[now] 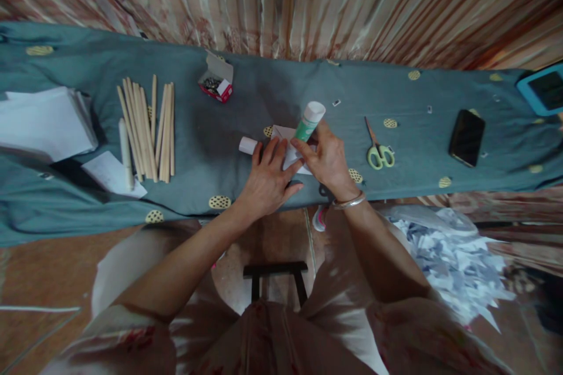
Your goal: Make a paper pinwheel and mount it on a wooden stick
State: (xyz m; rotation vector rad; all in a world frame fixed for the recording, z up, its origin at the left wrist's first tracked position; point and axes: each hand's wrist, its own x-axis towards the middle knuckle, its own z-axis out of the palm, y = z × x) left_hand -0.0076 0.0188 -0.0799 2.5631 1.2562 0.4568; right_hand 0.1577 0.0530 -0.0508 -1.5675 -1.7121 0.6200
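In my right hand (328,158) is a glue stick (307,124) with a green and white barrel. It is tilted, its lower end against a small folded piece of white paper (281,132). My left hand (270,179) lies over the left part of that paper, fingers spread and pressing it to the cloth. Beside the left fingertips lies a white cap (247,145) on its side. The hands hide part of the paper and the glue stick's lower end.
Left on the green cloth (197,170) are wooden sticks (141,129), a paper stack (48,123) and a red box (217,83) of small metal pieces. Scissors (379,152), a phone (467,137) and a blue-framed device (545,91) lie right. A bag of paper scraps (448,263) stands below.
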